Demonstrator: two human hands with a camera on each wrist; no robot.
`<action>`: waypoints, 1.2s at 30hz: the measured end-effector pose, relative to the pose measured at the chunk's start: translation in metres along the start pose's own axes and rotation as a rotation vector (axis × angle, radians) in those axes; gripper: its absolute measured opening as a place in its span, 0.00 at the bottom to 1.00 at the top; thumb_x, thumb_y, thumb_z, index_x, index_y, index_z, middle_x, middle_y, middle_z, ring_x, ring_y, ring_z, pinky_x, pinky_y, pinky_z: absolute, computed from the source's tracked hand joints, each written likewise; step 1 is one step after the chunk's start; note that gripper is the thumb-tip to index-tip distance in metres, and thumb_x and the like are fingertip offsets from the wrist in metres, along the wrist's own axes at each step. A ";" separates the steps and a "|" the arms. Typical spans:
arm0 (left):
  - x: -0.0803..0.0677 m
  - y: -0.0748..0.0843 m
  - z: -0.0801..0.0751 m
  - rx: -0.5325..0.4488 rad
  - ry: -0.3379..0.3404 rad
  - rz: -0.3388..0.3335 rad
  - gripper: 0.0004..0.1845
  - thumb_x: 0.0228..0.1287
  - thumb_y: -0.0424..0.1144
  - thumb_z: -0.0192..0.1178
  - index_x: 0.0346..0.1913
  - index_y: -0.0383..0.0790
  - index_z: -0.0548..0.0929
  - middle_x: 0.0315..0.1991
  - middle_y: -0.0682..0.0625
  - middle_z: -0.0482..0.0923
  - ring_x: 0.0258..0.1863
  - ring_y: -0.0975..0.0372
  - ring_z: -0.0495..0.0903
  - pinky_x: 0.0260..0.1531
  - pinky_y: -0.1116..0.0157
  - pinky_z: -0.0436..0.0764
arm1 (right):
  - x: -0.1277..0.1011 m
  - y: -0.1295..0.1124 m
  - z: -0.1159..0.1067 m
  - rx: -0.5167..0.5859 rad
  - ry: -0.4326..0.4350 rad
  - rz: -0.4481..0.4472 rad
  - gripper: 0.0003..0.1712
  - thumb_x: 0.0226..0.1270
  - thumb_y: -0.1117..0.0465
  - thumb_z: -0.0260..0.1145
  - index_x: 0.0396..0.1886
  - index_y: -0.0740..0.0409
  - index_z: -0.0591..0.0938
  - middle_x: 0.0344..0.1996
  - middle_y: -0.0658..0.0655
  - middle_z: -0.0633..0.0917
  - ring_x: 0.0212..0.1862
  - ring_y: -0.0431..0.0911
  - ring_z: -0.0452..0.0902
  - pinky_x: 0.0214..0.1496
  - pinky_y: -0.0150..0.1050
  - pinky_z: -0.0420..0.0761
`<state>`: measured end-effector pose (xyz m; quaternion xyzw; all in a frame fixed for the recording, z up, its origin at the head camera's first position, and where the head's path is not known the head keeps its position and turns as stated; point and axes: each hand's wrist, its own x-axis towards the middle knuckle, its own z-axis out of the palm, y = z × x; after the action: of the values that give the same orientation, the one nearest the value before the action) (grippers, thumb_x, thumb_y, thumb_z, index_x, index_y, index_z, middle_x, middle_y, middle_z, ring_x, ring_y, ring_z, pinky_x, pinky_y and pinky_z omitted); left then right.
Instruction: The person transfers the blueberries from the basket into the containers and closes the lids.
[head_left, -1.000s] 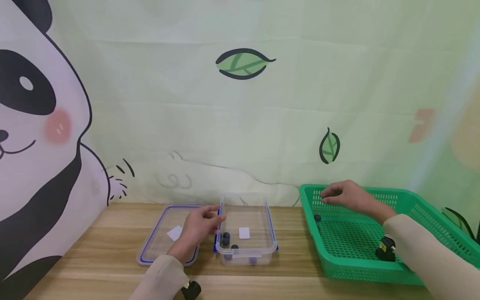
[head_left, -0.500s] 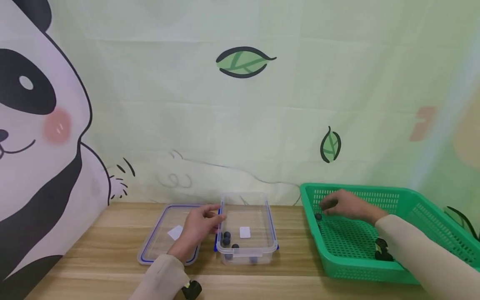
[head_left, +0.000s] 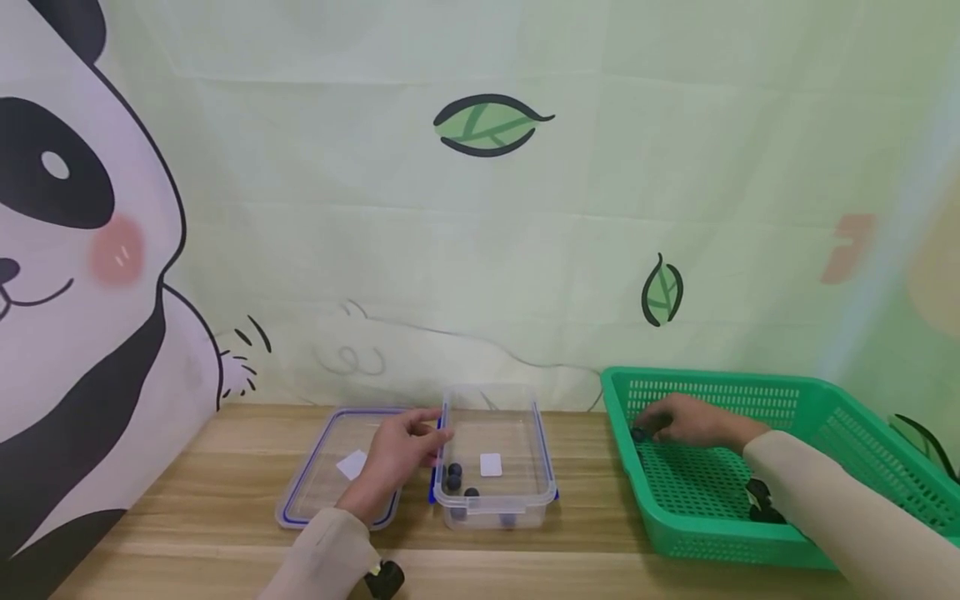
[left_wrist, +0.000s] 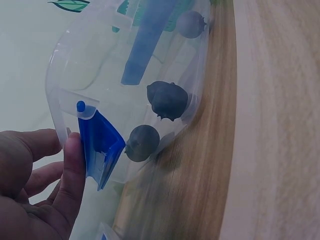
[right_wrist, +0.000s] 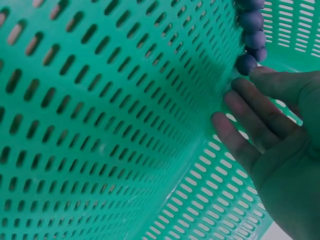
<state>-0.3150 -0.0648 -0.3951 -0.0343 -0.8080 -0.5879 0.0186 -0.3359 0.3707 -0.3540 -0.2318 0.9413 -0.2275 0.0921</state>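
In the head view, my left hand (head_left: 401, 454) holds the left wall of a clear plastic box (head_left: 540, 442), thumb at the rim. The left wrist view shows my thumb and fingers at the wall beside a blue clip (left_wrist: 100, 147). Several blueberries (left_wrist: 142, 143) lie inside that box. My right hand (head_left: 693, 421) is down inside a green plastic basket (head_left: 742, 537), at its left wall. In the right wrist view, its thumb and index fingertips are right at the nearest blueberry (right_wrist: 246, 64) of a row along the basket's wall; the other fingers are extended.
A clear lid with a blue seal (head_left: 300, 508) lies on the wooden table (head_left: 225, 533), left of the box and partly behind my left forearm. Behind the table hangs a printed cloth (head_left: 360, 208) with a panda and leaves. A black wrist camera (head_left: 763, 504) is on my right wrist.
My right hand has lowered into the basket, toward the blueberries at its left wall. My left hand stays at the box.
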 end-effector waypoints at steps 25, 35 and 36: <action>-0.001 0.002 0.001 0.003 0.006 -0.005 0.24 0.72 0.33 0.70 0.67 0.31 0.81 0.43 0.40 0.82 0.31 0.58 0.85 0.37 0.63 0.91 | 0.008 -0.007 0.004 -0.047 0.022 0.068 0.09 0.64 0.70 0.76 0.43 0.63 0.87 0.38 0.52 0.86 0.42 0.47 0.83 0.46 0.47 0.88; 0.000 0.002 0.001 0.017 0.012 -0.009 0.23 0.72 0.34 0.70 0.67 0.32 0.82 0.43 0.41 0.82 0.31 0.58 0.85 0.37 0.61 0.91 | 0.012 -0.009 0.005 -0.060 0.030 0.082 0.07 0.64 0.70 0.76 0.40 0.63 0.86 0.36 0.52 0.85 0.40 0.46 0.81 0.44 0.46 0.87; 0.000 0.003 0.001 0.020 0.012 -0.008 0.23 0.72 0.34 0.70 0.67 0.32 0.82 0.43 0.41 0.82 0.30 0.58 0.85 0.38 0.61 0.91 | 0.012 -0.009 0.004 -0.057 0.031 0.079 0.07 0.64 0.70 0.75 0.41 0.64 0.86 0.37 0.52 0.86 0.40 0.47 0.82 0.44 0.46 0.87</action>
<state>-0.3146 -0.0629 -0.3930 -0.0273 -0.8138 -0.5802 0.0214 -0.3420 0.3566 -0.3544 -0.1933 0.9572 -0.2003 0.0796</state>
